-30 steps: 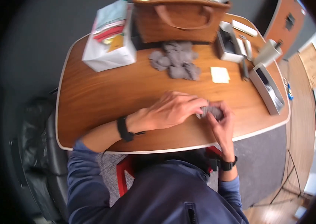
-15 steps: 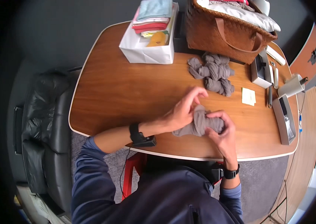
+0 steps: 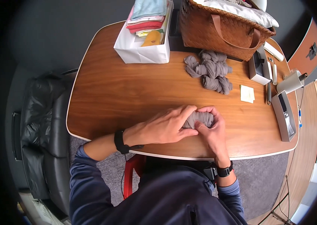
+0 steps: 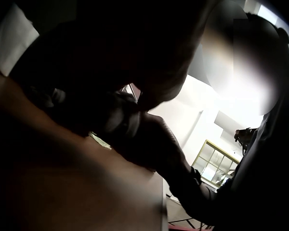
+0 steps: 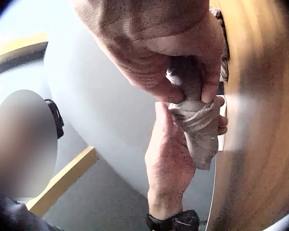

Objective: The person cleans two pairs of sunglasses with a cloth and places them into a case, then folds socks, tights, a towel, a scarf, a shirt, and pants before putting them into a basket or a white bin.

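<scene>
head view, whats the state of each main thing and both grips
grey cloth: rolled into a bundle, held between both grips
left grip: curved round the cloth
right grip: holding the cloth
grey bundles: twisted, piled together
white box: open
folded cloths: stacked in that box
woven basket: open-topped, white fabric showing
paper notes: lying flat

The left forearm [image 3: 102,147] slants inward and the right forearm [image 3: 227,180] points forward, the left hand [image 3: 162,125], thumb and forefinger parted, close beside the right hand [image 3: 215,132], its fingers curled in a grip.
</scene>
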{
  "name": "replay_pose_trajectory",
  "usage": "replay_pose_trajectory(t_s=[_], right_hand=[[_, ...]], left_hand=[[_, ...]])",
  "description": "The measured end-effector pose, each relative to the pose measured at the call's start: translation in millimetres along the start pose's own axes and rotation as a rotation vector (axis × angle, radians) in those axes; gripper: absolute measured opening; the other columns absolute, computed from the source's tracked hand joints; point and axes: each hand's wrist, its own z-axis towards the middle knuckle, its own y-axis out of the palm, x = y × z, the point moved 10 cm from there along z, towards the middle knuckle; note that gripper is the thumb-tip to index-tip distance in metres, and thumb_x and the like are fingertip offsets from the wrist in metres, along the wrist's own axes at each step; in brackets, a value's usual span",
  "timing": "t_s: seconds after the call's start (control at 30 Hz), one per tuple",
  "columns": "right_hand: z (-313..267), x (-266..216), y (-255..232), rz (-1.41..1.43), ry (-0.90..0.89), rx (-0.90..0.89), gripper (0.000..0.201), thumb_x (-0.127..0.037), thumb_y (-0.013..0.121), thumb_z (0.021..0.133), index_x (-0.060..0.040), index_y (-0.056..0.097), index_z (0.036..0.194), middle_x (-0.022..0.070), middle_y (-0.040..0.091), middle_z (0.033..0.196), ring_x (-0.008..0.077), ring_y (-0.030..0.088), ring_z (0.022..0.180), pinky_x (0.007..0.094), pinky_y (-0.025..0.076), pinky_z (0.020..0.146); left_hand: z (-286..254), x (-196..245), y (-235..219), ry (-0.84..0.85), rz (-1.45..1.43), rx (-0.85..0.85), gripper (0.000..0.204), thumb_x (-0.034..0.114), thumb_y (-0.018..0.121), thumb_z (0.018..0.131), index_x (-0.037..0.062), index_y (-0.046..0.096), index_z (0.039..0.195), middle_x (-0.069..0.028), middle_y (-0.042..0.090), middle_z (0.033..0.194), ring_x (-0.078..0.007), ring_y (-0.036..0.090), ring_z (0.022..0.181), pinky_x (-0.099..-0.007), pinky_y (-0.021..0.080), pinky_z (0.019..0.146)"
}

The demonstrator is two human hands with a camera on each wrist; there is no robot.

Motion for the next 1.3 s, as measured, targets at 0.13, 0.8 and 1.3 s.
replay_pose_trajectory(t_s=[0.13, 0.8, 1.3], right_hand=[[-5, -24, 16, 0.128, -0.088, -0.015, 0.043, 0.013, 0.063, 0.088, -0.0013, 0.056, 0.129, 0.0067, 0.062, 0.121, 0.0106, 0.061, 0.104, 0.0258, 0.05, 0.093], [-28, 33, -62, -0.079, -0.056, 0.187, 0.023, 0.007, 0.053, 0.095, 0.0034, 0.062, 0.116, 0.0109, 0.071, 0.107, 0.0145, 0.068, 0.093, 0.0281, 0.055, 0.086], [-29, 29, -61, -0.101, -0.095, 0.204, 0.026, 0.009, 0.054, 0.091, 0.0028, 0.063, 0.115, 0.0092, 0.072, 0.102, 0.0113, 0.067, 0.087, 0.0253, 0.055, 0.079]], left_hand=[[9, -13, -20, -0.078, 0.003, -0.019, 0.042, 0.02, 0.078, 0.09, -0.0007, 0.06, 0.121, -0.0246, 0.068, 0.111, -0.0398, 0.068, 0.107, -0.0445, 0.054, 0.087], [118, -356, -235, -0.745, -0.352, 0.14, 0.011, 0.018, 0.063, 0.097, 0.0068, 0.066, 0.097, -0.002, 0.066, 0.091, -0.0119, 0.062, 0.075, -0.0276, 0.052, 0.064], [151, -5, -12, 0.39, 0.579, 0.21, 0.049, 0.008, 0.073, 0.083, 0.0013, 0.062, 0.13, -0.0185, 0.067, 0.122, -0.0365, 0.063, 0.114, -0.044, 0.052, 0.098]])
